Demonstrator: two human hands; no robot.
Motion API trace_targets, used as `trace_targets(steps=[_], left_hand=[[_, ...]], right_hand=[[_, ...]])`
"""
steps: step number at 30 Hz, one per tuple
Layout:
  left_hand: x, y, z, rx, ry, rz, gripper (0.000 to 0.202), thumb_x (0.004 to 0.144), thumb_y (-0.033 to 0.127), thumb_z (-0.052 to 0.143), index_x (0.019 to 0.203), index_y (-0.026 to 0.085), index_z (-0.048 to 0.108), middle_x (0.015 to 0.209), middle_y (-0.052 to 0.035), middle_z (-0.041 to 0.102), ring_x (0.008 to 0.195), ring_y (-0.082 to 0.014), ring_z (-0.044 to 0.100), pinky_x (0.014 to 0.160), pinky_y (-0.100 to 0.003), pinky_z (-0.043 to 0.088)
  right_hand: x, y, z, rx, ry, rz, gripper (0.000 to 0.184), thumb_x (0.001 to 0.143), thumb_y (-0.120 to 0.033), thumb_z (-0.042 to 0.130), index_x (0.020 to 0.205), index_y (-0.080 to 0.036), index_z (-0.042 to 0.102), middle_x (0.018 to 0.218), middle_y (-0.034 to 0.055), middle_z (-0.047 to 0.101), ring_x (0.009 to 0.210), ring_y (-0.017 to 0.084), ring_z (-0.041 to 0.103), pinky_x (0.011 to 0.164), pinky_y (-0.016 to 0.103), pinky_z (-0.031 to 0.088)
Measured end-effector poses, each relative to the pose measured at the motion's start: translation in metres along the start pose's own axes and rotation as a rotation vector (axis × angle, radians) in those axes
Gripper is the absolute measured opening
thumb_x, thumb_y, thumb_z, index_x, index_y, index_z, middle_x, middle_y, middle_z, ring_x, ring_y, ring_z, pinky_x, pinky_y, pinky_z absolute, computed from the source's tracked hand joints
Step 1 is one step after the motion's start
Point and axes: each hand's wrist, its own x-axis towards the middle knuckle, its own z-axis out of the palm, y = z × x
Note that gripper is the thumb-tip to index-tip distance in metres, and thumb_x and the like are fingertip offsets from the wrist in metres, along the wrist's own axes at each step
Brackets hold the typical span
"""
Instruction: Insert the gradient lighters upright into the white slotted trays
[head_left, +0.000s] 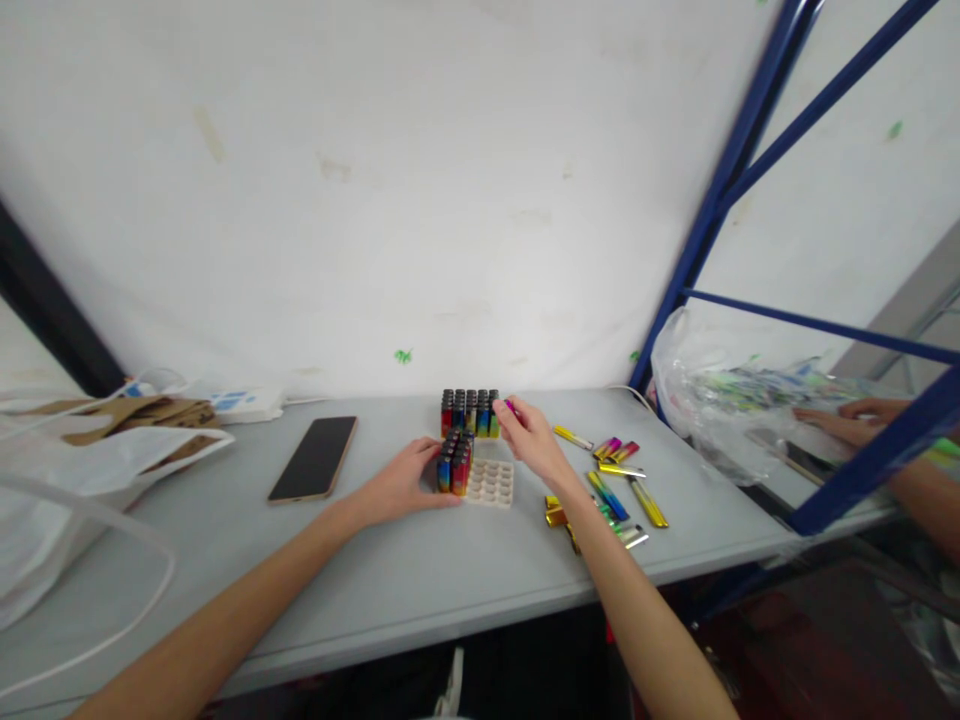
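Note:
My left hand (409,478) grips the left end of a white tray (495,484) with round holes, its thumb along the front. Upright, black-topped shiny tubes (454,465) in red, blue and other colours fill the tray's left part; the holes to the right hold nothing. My right hand (531,437) is closed in a pinch on a small purple shiny tube (511,405), mostly hidden by the fingers. Behind stands a fuller block of similar black-topped tubes (470,413). Loose shiny tubes (606,492) in yellow, blue, green and pink lie about my right forearm.
A phone (315,459) lies at the left of the grey table (405,590). Beyond it are a white plastic bag (45,540) and brown paper (150,415). A blue metal frame (686,255) rises at right; past it are a clear plastic bag (701,400) and another person's hands (840,425).

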Motion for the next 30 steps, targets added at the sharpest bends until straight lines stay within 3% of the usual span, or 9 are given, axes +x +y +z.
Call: trace_targets(steps=[3,8,14,18,22,25,30], left_hand=[[-0.001,0.000,0.001,0.003,0.000,0.002,0.081,0.073,0.068,0.089,0.132,0.016,0.071,0.135,-0.0169,0.069,0.124,-0.0406,0.066,0.115,-0.051,0.052],[-0.001,0.000,0.001,0.006,0.001,0.014,0.079,0.074,0.067,0.089,0.133,0.017,0.071,0.136,-0.0164,0.069,0.124,-0.0400,0.067,0.115,-0.051,0.052],[-0.001,0.001,0.001,0.008,0.001,0.022,0.078,0.074,0.066,0.089,0.132,0.018,0.071,0.134,-0.0158,0.070,0.122,-0.0394,0.068,0.114,-0.050,0.053],[0.000,0.001,0.001,0.002,-0.008,0.021,0.078,0.074,0.067,0.089,0.132,0.017,0.071,0.134,-0.0163,0.070,0.122,-0.0397,0.068,0.114,-0.050,0.053],[0.000,0.003,0.001,0.007,-0.009,0.014,0.076,0.074,0.066,0.088,0.130,0.018,0.072,0.133,-0.0160,0.070,0.122,-0.0398,0.067,0.114,-0.050,0.053],[-0.001,0.004,0.000,0.013,-0.004,0.007,0.074,0.075,0.067,0.088,0.129,0.019,0.072,0.132,-0.0148,0.070,0.122,-0.0395,0.067,0.113,-0.049,0.054],[0.000,0.003,-0.001,0.015,-0.027,0.010,0.078,0.075,0.068,0.087,0.133,0.018,0.070,0.135,-0.0155,0.069,0.123,-0.0389,0.067,0.115,-0.049,0.052]], right_hand=[[-0.001,0.001,0.003,-0.251,0.065,-0.076,0.051,0.094,-0.065,0.053,0.066,-0.023,0.044,0.063,-0.0046,0.039,0.062,0.013,0.035,0.058,0.028,0.028],[-0.004,0.002,0.004,-0.401,0.094,-0.062,0.035,0.084,-0.047,0.048,0.060,-0.025,0.035,0.059,-0.0048,0.032,0.059,0.012,0.030,0.057,0.029,0.021],[-0.003,0.005,0.004,-0.429,0.071,-0.101,0.038,0.091,-0.050,0.047,0.064,-0.024,0.040,0.060,-0.0046,0.039,0.061,0.013,0.035,0.059,0.029,0.024],[-0.002,0.006,0.000,-0.433,-0.013,-0.151,0.044,0.102,-0.059,0.051,0.075,-0.023,0.048,0.066,-0.0043,0.050,0.064,0.015,0.043,0.062,0.029,0.031],[-0.002,0.005,-0.007,-0.516,-0.174,-0.257,0.035,0.110,-0.047,0.046,0.087,-0.022,0.056,0.082,0.0013,0.062,0.077,0.018,0.055,0.071,0.029,0.041],[-0.001,0.006,-0.010,-0.653,-0.220,-0.338,0.036,0.110,-0.043,0.052,0.083,-0.021,0.060,0.089,0.0047,0.064,0.086,0.020,0.057,0.079,0.030,0.043],[0.001,0.016,-0.011,-0.748,-0.265,-0.234,0.037,0.109,-0.040,0.058,0.078,-0.020,0.060,0.071,-0.0015,0.061,0.064,0.015,0.048,0.066,0.029,0.033]])
